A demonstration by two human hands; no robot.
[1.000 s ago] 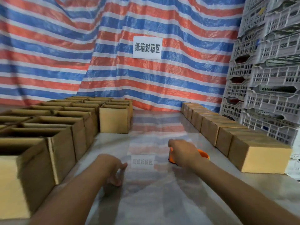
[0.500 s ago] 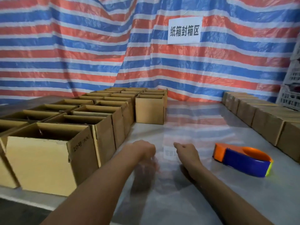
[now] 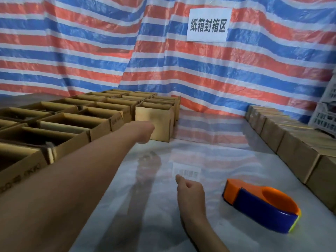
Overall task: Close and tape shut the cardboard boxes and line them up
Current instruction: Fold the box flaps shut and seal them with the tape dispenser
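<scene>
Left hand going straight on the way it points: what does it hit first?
Probably the near face of the open cardboard box directly ahead of the left hand. Depth is unclear, so the gap between them can't be judged.

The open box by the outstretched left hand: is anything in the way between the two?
Nothing visible does. The left hand hangs just in front of the near wall of the open box; whether they touch is unclear. The tape dispenser lies off to the right, beside the right hand.
</scene>
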